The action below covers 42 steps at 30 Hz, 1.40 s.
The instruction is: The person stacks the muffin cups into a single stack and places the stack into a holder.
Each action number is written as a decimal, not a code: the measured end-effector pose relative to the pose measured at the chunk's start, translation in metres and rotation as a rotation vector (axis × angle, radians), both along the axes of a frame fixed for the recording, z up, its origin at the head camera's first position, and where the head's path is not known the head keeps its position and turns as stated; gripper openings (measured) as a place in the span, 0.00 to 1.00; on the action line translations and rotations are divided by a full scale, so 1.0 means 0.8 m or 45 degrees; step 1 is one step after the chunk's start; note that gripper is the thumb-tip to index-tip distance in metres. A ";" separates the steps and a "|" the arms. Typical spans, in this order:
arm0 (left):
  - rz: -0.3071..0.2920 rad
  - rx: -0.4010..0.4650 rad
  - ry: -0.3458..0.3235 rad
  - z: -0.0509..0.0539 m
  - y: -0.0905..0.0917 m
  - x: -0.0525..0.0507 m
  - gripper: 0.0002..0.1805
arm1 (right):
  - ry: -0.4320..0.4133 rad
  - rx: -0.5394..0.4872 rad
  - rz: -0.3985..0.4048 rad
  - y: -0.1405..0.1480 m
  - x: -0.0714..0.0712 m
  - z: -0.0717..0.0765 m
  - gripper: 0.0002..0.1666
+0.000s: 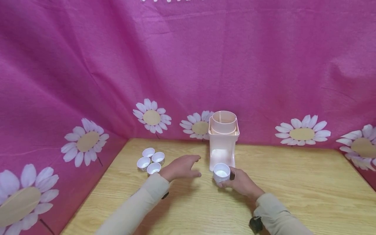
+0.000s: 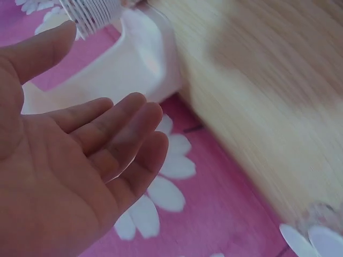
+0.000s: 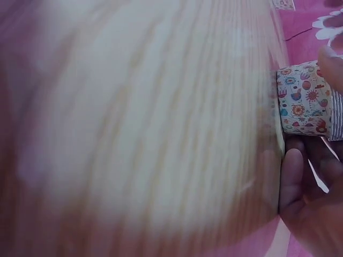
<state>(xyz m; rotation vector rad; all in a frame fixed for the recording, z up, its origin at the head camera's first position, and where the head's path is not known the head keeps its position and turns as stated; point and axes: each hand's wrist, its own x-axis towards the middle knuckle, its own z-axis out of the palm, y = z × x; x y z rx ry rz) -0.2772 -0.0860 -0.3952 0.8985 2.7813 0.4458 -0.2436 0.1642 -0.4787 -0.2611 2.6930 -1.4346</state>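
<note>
My right hand grips a small stack of paper cups just in front of the pink dispenser, thumb on the near side. In the right wrist view the stack shows a colourful flower print and several nested rims, its base at the tabletop. My left hand hovers over the table between the dispenser and a group of cups, palm sideways. Its fingers are relaxed and nothing lies in them. The pale pink dispenser stands upright with a round tube on top and a hollow front.
Several white-lined paper cups stand close together at the table's left, partly behind my left wrist. The wooden table meets a magenta cloth with white daisies at the back and sides.
</note>
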 end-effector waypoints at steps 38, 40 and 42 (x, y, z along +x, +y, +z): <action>0.633 0.175 0.304 -0.020 -0.229 -0.016 0.24 | -0.008 0.002 0.038 -0.001 0.001 -0.004 0.39; 0.646 0.146 0.260 -0.021 -0.235 -0.016 0.27 | -0.009 0.001 0.037 -0.002 -0.001 -0.003 0.39; 0.646 0.125 0.212 -0.021 -0.238 -0.016 0.30 | -0.007 0.001 0.044 -0.003 -0.002 -0.002 0.39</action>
